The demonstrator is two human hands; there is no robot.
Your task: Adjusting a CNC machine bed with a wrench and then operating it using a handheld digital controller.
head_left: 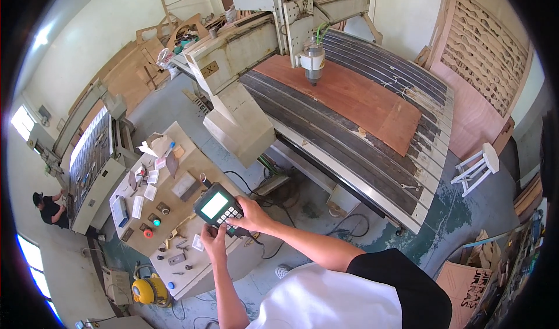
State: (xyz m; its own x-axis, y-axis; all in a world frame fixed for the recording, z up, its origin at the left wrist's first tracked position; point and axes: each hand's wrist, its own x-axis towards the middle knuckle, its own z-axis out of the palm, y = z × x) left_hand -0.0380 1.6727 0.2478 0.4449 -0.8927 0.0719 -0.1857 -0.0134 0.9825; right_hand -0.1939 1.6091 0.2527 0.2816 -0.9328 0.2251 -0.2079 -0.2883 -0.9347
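Both my hands hold a dark handheld controller [205, 208] with a lit screen and rows of keys, above the near edge of a control desk. My left hand [214, 243] grips its lower end, thumb up by the keys. My right hand [254, 216] wraps its right side, with the thumb over the keypad. A cable leads off from the controller near my right wrist. Beyond it stands a large CNC router, its spindle [312, 64] over a reddish-brown wood sheet [349, 99] on the slotted bed [279, 105].
The control desk [192, 154] carries small trays, tools, a green button [156, 222] and a red button [148, 233]. A yellow machine [150, 291] stands at lower left, a white stool [477, 169] at right. A person [52, 208] stands by another machine at far left. Cables lie on the floor.
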